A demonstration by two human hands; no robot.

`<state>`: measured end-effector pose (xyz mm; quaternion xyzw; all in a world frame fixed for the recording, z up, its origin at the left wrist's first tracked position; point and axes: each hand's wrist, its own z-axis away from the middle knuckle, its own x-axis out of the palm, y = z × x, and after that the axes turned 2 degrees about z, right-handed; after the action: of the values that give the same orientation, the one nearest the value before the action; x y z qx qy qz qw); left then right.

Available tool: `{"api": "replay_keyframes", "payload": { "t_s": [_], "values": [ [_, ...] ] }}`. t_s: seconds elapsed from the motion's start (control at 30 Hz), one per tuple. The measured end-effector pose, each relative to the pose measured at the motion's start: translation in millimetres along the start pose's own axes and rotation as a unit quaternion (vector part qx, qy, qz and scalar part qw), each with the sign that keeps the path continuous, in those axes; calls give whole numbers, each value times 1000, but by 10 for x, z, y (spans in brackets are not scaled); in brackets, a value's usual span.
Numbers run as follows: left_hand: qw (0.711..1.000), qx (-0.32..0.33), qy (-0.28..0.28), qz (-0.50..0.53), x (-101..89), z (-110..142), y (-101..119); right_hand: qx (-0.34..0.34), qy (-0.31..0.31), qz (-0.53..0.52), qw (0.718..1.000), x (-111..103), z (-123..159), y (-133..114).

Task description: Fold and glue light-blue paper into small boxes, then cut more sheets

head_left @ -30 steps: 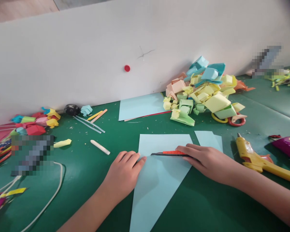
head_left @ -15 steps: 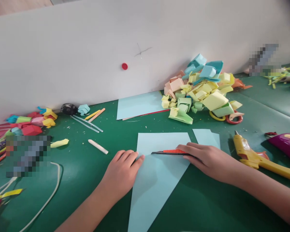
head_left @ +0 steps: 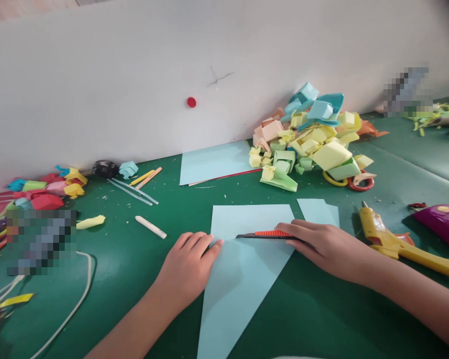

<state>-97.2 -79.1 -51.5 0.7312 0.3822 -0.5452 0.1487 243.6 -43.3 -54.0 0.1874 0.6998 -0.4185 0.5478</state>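
Note:
My right hand point(head_left: 318, 244) is closed around a utility knife point(head_left: 265, 234) with a black body and an orange-red ridged grip. The knife lies almost level over a light blue sheet of paper point(head_left: 239, 284), its tip pointing left near the sheet's left part. At that sheet's left edge, my left hand point(head_left: 192, 262) holds the paper down with thumb and curled fingers. The paper is wide at the top and narrows toward me. Smaller light blue pieces point(head_left: 316, 211) lie just beyond my right hand.
On the right are a yellow glue gun point(head_left: 381, 232) and a purple tool point(head_left: 439, 222). Folded paper pieces point(head_left: 314, 134) are heaped by the white panel point(head_left: 134, 75), with scissors handles point(head_left: 361, 184) beside them. A white cable point(head_left: 84, 294) curves across the left.
The knife has slid very slightly right across the paper with my right hand. My left hand stays at the sheet's left edge.

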Motion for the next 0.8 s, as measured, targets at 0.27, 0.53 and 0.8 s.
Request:
{"api": "replay_keyframes", "payload": {
  "t_s": [0.27,0.53,0.8],
  "values": [
    [1000,3,0,-2,20,12,-5,-6,-3,7,1000,12,32,47],
    [1000,7,6,-2,30,20,-9,13,-11,-17,1000,1,60,60],
    [1000,2,0,0,27,19,-7,4,-4,-18,1000,-5,88,93]
  ]
}}
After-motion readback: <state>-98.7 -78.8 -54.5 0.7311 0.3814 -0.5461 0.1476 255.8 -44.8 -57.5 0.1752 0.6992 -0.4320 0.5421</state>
